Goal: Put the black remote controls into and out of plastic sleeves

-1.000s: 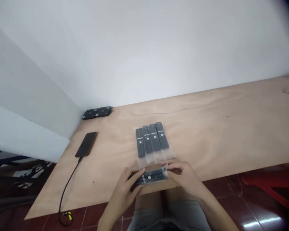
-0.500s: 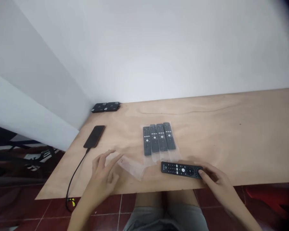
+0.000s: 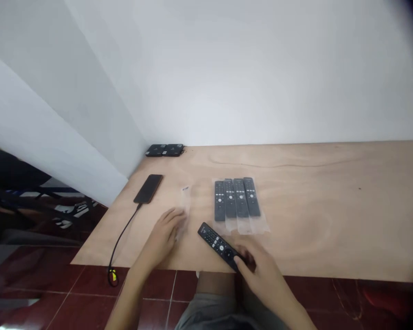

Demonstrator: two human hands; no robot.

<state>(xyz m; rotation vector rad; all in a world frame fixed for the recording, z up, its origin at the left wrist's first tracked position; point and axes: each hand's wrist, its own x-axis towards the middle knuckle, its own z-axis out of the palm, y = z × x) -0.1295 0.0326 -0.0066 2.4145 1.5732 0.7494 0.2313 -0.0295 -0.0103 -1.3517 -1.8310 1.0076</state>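
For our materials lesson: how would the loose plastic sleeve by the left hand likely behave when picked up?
The plastic sleeve is probably floppy: it looks like thin, see-through film. It is likely light, since nothing solid shows inside.

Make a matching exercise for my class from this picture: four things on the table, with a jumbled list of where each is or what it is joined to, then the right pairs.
1. Bare remote
2. Loose clear sleeve
3. Phone
4. Two black boxes

A. Joined to a cable
B. Near the wall
C. In the right hand
D. By the fingers of the left hand

Pairs: 1-C, 2-D, 3-A, 4-B
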